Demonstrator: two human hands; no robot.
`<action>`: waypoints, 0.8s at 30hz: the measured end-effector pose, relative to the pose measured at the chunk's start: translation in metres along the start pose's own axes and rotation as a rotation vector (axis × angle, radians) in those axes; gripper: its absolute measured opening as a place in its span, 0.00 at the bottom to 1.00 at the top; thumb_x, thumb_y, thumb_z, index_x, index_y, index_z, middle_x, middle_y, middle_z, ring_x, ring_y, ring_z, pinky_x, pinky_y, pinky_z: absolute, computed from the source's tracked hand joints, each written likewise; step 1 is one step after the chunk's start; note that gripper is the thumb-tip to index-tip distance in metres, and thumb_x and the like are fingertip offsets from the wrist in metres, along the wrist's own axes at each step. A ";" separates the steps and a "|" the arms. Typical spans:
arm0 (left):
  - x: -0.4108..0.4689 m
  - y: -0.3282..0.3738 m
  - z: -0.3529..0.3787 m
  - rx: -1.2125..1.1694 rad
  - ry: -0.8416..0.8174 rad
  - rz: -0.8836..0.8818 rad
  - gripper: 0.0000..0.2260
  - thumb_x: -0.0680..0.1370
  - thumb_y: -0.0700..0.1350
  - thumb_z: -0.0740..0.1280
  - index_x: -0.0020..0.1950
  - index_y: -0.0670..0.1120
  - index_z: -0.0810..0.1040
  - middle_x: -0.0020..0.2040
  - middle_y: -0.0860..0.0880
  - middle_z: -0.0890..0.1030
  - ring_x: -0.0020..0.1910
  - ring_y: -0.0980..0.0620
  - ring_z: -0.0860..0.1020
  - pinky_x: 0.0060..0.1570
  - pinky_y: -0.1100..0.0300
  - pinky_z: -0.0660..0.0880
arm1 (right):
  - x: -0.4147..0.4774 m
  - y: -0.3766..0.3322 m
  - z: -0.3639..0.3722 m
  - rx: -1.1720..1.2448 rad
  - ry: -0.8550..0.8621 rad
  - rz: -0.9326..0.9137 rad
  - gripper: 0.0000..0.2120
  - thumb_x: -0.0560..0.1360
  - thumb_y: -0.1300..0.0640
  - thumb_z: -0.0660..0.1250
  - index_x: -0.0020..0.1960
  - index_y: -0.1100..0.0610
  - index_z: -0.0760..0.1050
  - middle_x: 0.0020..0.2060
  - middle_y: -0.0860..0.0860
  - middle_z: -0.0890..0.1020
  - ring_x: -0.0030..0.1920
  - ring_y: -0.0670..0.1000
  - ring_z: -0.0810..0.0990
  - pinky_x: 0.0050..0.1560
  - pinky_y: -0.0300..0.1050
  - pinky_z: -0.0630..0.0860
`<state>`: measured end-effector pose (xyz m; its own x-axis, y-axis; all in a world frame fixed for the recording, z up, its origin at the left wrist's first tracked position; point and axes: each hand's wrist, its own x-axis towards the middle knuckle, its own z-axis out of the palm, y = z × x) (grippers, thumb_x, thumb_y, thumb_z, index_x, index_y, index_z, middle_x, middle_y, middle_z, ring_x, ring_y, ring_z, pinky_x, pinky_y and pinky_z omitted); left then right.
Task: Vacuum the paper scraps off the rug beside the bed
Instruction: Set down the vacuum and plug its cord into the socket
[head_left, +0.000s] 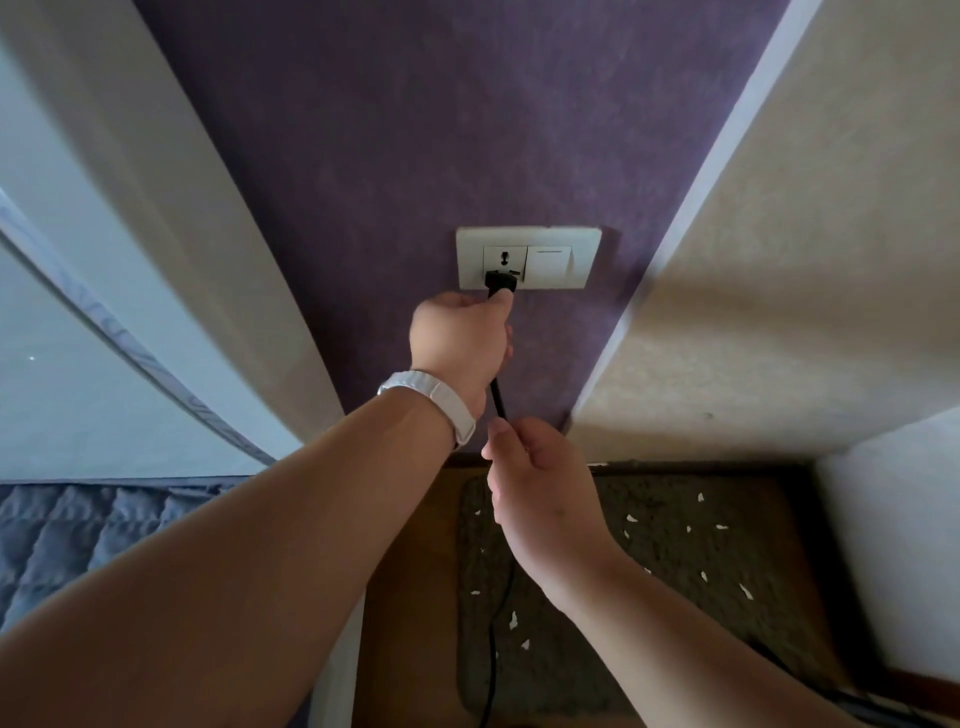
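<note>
Black plug (501, 283) in left hand (460, 340), at unlabelled socket plate (528, 257).

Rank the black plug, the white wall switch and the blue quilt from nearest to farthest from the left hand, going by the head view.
1. black plug: pinched in the left hand, at the socket.
2. white wall switch: just right of the plug, on the same plate.
3. blue quilt: far lower left, on the bed.

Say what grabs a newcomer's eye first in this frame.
The left hand pressing a black plug at the white socket plate, centre frame on the purple wall. Just below, the right hand pinches the cord. Bottom right, white scraps dot the dark rug.
</note>
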<state>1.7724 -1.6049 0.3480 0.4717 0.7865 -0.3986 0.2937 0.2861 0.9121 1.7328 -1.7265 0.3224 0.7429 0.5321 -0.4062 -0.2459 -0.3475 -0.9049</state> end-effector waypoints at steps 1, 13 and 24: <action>0.001 0.001 0.001 0.019 0.005 0.014 0.11 0.78 0.43 0.70 0.37 0.44 0.75 0.26 0.51 0.75 0.20 0.57 0.70 0.22 0.66 0.68 | 0.002 -0.001 0.001 -0.004 -0.006 -0.012 0.16 0.82 0.50 0.59 0.38 0.57 0.72 0.26 0.50 0.68 0.28 0.49 0.65 0.31 0.45 0.62; 0.004 0.004 0.007 0.083 -0.013 0.074 0.12 0.79 0.45 0.69 0.36 0.43 0.77 0.26 0.50 0.78 0.26 0.53 0.78 0.35 0.57 0.79 | 0.015 0.003 -0.007 -0.007 0.021 -0.018 0.16 0.82 0.49 0.59 0.38 0.54 0.72 0.26 0.50 0.71 0.27 0.50 0.69 0.32 0.48 0.66; -0.068 -0.068 -0.040 0.377 -0.014 0.197 0.07 0.75 0.51 0.71 0.48 0.50 0.78 0.42 0.49 0.81 0.36 0.59 0.78 0.32 0.71 0.72 | -0.017 0.032 -0.046 -0.230 0.008 -0.008 0.08 0.81 0.50 0.62 0.54 0.51 0.78 0.43 0.45 0.82 0.43 0.43 0.79 0.37 0.36 0.71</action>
<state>1.6871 -1.6560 0.3167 0.5602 0.7976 -0.2238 0.4788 -0.0913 0.8732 1.7406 -1.7825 0.3060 0.7491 0.5301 -0.3973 -0.0921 -0.5105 -0.8549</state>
